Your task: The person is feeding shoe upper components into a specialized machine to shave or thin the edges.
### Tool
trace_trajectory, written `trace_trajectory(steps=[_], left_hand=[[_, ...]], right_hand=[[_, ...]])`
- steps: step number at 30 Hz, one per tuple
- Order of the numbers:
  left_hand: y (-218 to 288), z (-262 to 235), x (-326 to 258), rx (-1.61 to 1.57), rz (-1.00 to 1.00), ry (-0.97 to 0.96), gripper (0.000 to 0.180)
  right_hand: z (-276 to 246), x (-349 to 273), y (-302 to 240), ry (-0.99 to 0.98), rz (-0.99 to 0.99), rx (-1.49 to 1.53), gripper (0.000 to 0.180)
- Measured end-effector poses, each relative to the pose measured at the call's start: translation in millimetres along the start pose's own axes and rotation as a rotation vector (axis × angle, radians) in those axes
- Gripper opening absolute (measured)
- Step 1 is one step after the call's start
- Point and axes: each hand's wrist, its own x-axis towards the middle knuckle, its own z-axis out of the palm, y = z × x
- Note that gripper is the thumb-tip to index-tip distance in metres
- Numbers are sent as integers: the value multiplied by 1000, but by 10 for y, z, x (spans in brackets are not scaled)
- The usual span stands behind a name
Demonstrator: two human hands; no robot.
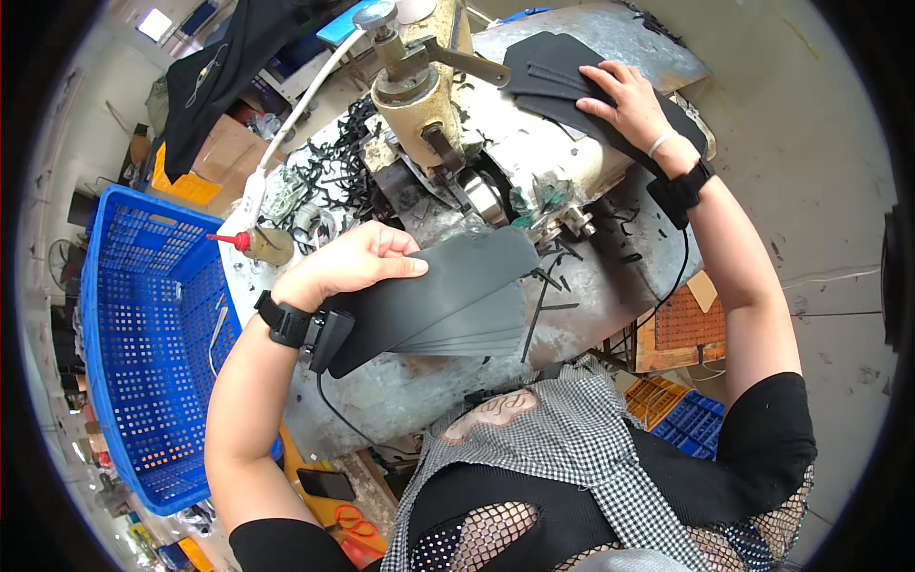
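The person's left hand (367, 259) is narrow, fingers curled and thumb lying on the uppermost long black piece (448, 281); whether the fingers also grip it from beneath cannot be told. That piece slants across a fanned set of similar dark strips (477, 329), in front of the machine and near the person's body. The right hand (620, 100) is spread, its fingers resting on a stack of black pieces (551, 74) at the machine's far right side. A black strap with a small box sits on each wrist, and the right also carries a pale bracelet (660, 143). Between the hands stands a cream-coloured machine (408, 110) with a large metal knob (376, 14) on top, its paint worn and stained. Thin black offcuts (334, 157) are heaped to its left, and a few more lie scattered on the metal surface (605, 286). An oil bottle (272, 247) with a red nozzle stands just left of the left hand, beside a blue perforated crate (145, 315). On the checked apron (562, 429), a pale patch (496, 415) bears marks resembling lettering, distorted by the fold. Below the left forearm lie a dark smartphone (325, 484) and orange-handled scissors (355, 520).
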Motion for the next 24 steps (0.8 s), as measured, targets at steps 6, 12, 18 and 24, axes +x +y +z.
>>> trace_trajectory(steps=[6, 12, 18, 24], left_hand=[[-94, -18, -31, -25, 45, 30, 14], [-101, -35, -100, 44, 65, 44, 17], [-123, -81, -24, 31, 73, 42, 17], [-75, -22, 3, -17, 89, 64, 23]], right_hand=[[-17, 47, -54, 13, 38, -72, 50], [-380, -116, -631, 144, -139, 177, 39], [-530, -263, -923, 166, -217, 219, 32], [-581, -373, -978, 173, -251, 263, 24]])
